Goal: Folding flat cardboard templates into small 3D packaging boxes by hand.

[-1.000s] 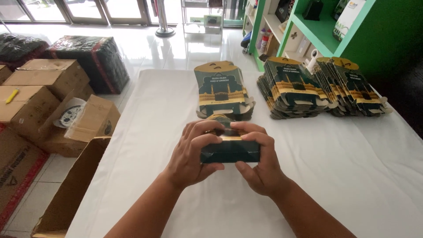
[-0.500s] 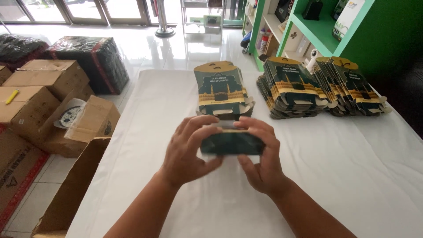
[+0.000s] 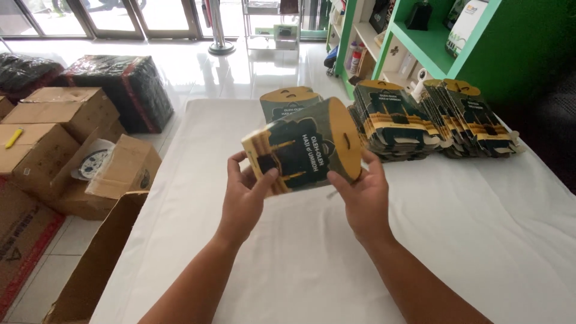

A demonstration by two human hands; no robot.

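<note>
Green-and-yellow carton [image 3: 306, 147] held by left hand [image 3: 243, 195] and right hand [image 3: 360, 195].

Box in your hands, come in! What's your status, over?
Left hand and right hand both gripping the green and tan box. Box tilted, lifted above white table. Nothing in the way.

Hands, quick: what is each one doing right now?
Left hand: closed on the near end of the printed carton.
Right hand: holding the same carton at its rounded tan end.
</note>
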